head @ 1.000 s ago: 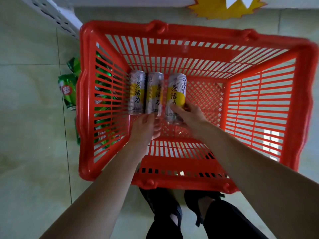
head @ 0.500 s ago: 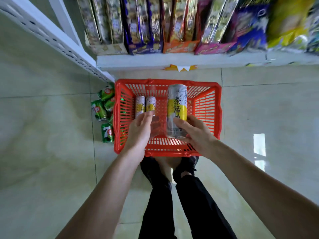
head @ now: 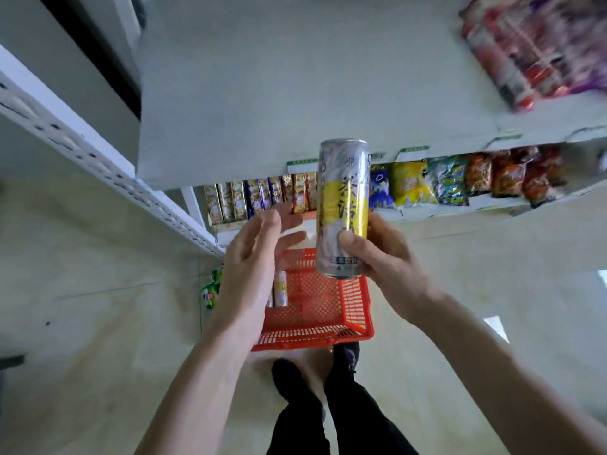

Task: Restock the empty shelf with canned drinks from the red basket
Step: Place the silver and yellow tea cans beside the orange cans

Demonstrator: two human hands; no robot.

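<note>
My right hand (head: 384,257) grips a tall silver and yellow can (head: 341,205) by its lower half and holds it upright, in front of the front edge of the bare white shelf (head: 295,77). Just left of the can, my left hand (head: 253,261) is open with fingers spread and holds nothing. Below both hands the red basket (head: 315,310) stands on the floor. One more silver and yellow can (head: 281,292) shows inside it, partly hidden by my left hand.
Red and purple packets (head: 532,50) fill the right end of the same shelf. Snack packs (head: 443,182) line the shelf below. Green cans (head: 210,290) lie on the floor left of the basket. A white perforated shelf upright (head: 98,165) runs along the left. My black shoes (head: 341,356) stand behind the basket.
My right hand lifted one can out of the basket and up to shelf height. My left hand left the basket empty and rose beside it. The view tilted up to the bare shelf.
</note>
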